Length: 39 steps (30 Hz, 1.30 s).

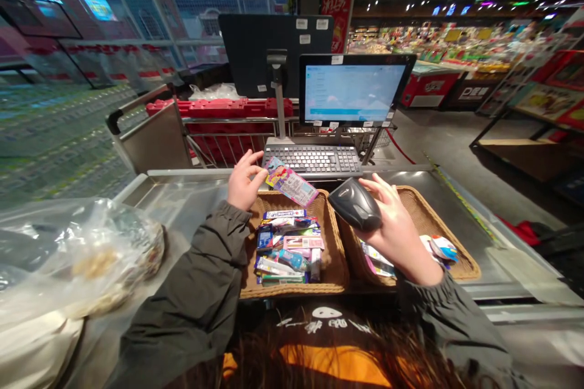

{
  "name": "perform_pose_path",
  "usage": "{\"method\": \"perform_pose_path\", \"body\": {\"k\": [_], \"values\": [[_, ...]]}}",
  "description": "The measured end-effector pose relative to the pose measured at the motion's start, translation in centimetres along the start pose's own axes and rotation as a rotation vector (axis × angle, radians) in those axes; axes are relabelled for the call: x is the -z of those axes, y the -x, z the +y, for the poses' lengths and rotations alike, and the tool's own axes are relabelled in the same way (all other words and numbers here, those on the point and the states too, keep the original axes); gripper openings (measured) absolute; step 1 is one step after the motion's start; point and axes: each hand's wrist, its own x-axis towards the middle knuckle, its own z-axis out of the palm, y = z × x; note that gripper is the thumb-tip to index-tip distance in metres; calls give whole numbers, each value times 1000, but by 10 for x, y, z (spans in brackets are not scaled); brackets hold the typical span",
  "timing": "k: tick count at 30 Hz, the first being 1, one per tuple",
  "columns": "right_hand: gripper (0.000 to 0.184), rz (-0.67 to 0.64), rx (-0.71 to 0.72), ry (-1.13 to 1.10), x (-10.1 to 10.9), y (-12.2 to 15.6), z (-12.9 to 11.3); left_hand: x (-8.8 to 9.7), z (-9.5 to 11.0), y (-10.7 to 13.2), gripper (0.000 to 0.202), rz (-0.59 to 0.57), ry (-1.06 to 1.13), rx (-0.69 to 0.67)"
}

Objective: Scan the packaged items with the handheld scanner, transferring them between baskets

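Between the thumb and fingers of my left hand [246, 182] is the corner of a flat, colourful pink and purple packet [292, 182], tilted above the left basket. My right hand [395, 231] is wrapped round a black handheld barcode scanner [356, 204], whose head points left toward the packet. The left wicker basket [336, 255] contains several small packets and boxes, among them a blue one [292, 259]. Under my right hand stands a second wicker basket [422, 209] with a few packages [442, 248] in it, partly hidden by the hand and wrist.
A keyboard [314, 159] and a lit monitor [356, 91] stand behind the baskets, beside a second screen [255, 51] seen from its back. Clear plastic bags [91, 249] lie on the metal counter [191, 185] at left. A shopping cart [228, 140] stands beyond the counter.
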Motion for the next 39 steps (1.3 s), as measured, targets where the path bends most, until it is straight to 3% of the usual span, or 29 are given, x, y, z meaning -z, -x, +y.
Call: {"method": "perform_pose_path", "body": {"k": [7, 14, 19, 22, 26, 33, 39], "values": [[43, -32, -12, -10, -7, -1, 0, -32, -21, 38, 31, -325, -36, 162], [39, -2, -26, -1, -2, 3, 3, -74, -33, 72, 28, -661, -187, 204], [44, 48, -135, 83, 14, 17, 26, -83, -27, 78, 8, -721, -340, 216], [42, 115, -221, 141, 27, 31, 43, -83, -14, 67, 29, -714, -405, 109], [42, 193, -301, 194, 42, 50, 65, -99, 15, 48, 34, -725, -306, -87], [50, 323, -369, 237, 61, 76, 95, -165, 77, 25, 39, -838, -204, -293], [52, 345, -439, 230, 74, 87, 112, -233, 136, 13, 45, -941, -167, -409]]}}
